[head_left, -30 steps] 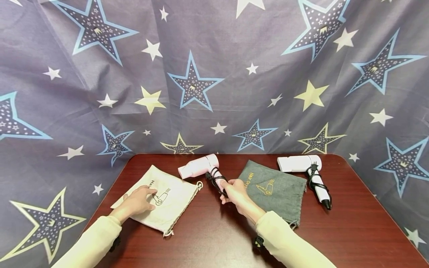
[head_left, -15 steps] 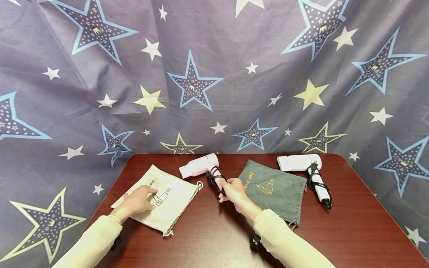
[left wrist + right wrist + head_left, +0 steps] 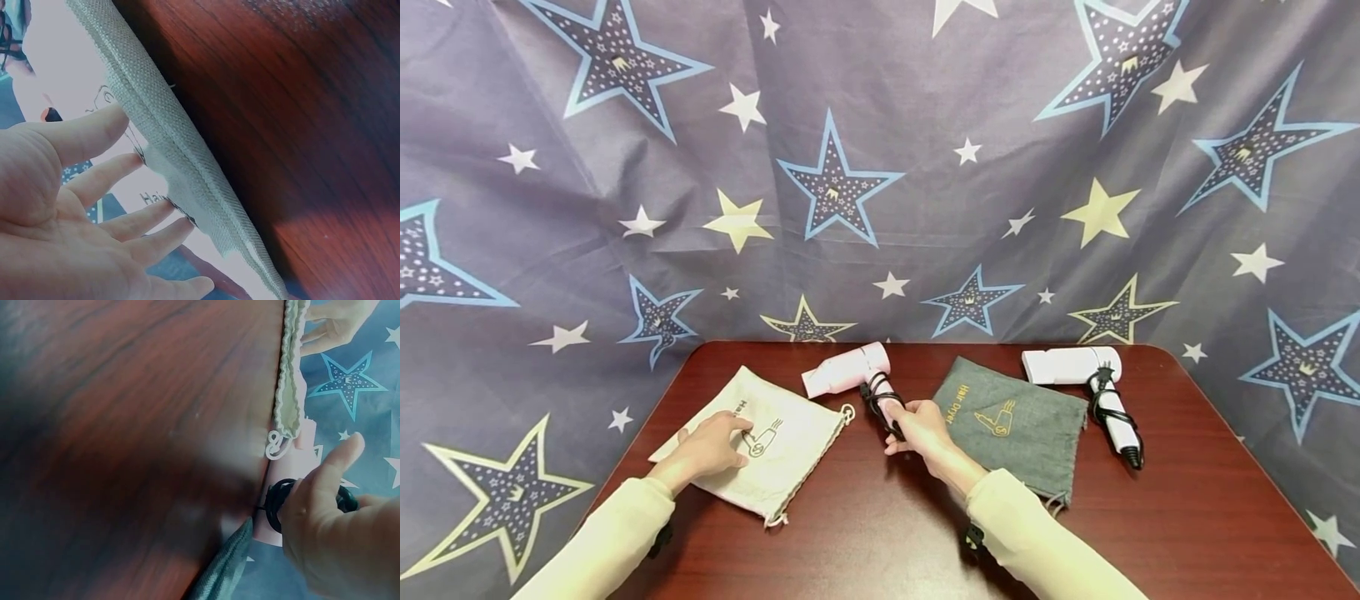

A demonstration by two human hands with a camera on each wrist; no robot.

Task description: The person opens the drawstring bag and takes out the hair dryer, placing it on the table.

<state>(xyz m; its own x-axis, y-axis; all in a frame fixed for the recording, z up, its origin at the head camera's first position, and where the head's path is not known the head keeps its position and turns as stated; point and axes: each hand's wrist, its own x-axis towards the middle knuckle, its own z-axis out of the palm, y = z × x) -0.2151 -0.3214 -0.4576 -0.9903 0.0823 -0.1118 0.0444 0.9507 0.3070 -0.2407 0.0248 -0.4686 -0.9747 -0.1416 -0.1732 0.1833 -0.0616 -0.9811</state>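
Observation:
My left hand (image 3: pixel 711 447) rests on a cream drawstring bag (image 3: pixel 793 437) printed with a hair dryer drawing, lying flat at the left. Its fingers are spread and fairly straight, and in the left wrist view the fingertips (image 3: pixel 134 160) touch the cloth near the bag's seamed edge (image 3: pixel 169 137). With my right hand (image 3: pixel 928 433) I hold the handle end of a pink hair dryer (image 3: pixel 846 372), which has a black cord (image 3: pixel 880 398) coiled round its handle. The dryer lies on the table with its nozzle pointing left. The hand hides the handle's lower end.
A dark grey drawstring bag (image 3: pixel 1030 417) lies just right of my right hand. Farther right is a white hair dryer (image 3: pixel 1067 365), its black cord wrapped round the handle. A star-patterned curtain (image 3: pixel 880 208) hangs behind the reddish wooden table (image 3: pixel 850 542).
My right hand has shifted very slightly left at the pink hair dryer's handle. The left hand, both bags and the white hair dryer have stayed in place.

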